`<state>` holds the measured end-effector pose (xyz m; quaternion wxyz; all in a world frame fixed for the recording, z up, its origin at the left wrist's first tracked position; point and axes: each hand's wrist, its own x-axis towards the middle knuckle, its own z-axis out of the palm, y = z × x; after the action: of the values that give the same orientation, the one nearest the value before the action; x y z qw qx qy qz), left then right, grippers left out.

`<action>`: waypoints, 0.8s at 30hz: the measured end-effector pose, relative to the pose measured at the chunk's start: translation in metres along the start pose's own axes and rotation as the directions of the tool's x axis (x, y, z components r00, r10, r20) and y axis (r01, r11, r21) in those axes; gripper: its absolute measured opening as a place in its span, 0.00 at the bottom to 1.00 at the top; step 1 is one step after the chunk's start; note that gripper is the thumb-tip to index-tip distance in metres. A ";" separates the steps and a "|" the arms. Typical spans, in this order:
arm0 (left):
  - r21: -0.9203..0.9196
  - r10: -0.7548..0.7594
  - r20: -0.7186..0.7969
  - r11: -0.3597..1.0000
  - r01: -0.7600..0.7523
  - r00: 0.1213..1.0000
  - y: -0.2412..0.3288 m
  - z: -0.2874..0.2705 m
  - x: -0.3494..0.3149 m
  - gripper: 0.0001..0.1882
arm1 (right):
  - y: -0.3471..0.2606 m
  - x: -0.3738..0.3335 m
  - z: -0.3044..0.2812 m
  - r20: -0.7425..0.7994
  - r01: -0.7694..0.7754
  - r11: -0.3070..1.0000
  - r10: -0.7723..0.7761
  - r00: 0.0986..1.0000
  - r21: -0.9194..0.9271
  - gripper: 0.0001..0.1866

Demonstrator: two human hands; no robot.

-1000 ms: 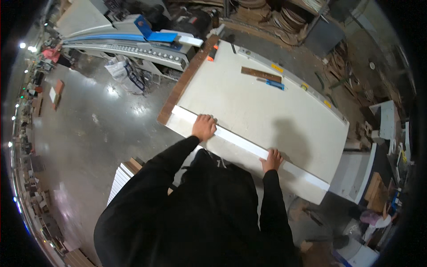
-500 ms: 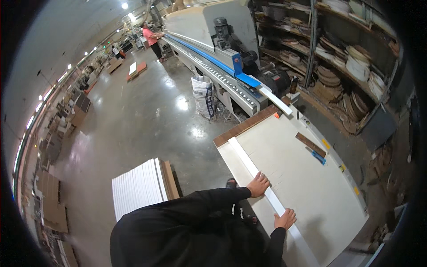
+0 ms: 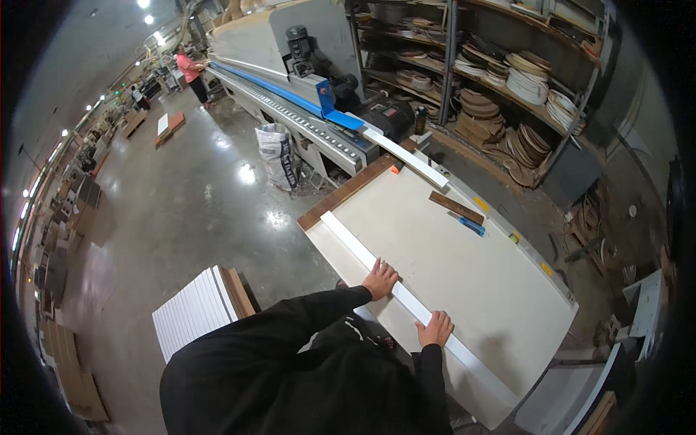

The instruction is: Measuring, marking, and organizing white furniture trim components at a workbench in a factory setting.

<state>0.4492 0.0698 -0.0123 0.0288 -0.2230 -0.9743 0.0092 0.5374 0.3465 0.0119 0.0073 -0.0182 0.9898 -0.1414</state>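
Note:
A long white strip (image 3: 349, 239) lies along the near left side of a pale tabletop (image 3: 464, 283). Over its middle, my left hand (image 3: 381, 280) grips it with the fingers on the far side and the thumb nearer me. Lower down the same strip, my right hand (image 3: 436, 330) holds it in a similar way. A second white strip (image 3: 409, 159) sticks out from under the blue guard (image 3: 344, 119) of a long machine (image 3: 275, 112), reaching over the far side of the tabletop.
A brown wooden piece (image 3: 457, 206) and a blue-handled cutter (image 3: 471, 226) lie on the tabletop. Stacked white-edged panels (image 3: 192, 308) stand at left. By the machine is a white sack (image 3: 277, 159). Shelves (image 3: 500, 80) hold coiled edging. A person in pink (image 3: 190, 69) stands far off.
The view has shifted, so the scene sits further left and up. The second strip sticks out further from the machine. Both hands keep their hold on the near strip.

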 end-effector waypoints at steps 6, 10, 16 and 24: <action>-0.028 0.025 0.018 0.999 -0.025 1.000 0.002 -0.009 -0.003 0.20 | 0.002 -0.001 0.003 -0.003 -0.017 1.000 0.017 1.000 -0.003 0.30; -0.018 0.036 0.069 0.999 -0.035 0.997 0.000 -0.013 -0.004 0.23 | 0.000 -0.003 0.002 -0.004 -0.011 1.000 0.011 1.000 -0.011 0.31; -0.016 0.028 0.074 1.000 -0.027 0.997 0.000 -0.018 -0.003 0.23 | -0.002 -0.003 0.002 -0.043 0.006 0.999 -0.008 0.999 -0.034 0.30; -0.158 0.182 0.130 0.974 -0.161 0.975 -0.015 -0.039 0.016 0.31 | -0.003 0.004 -0.013 0.031 -0.052 0.999 0.052 0.998 0.002 0.29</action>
<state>0.4312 0.0637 0.0277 -0.0588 -0.3067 -0.9490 -0.0438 0.5336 0.3474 0.0248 0.0261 0.0052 0.9895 -0.1422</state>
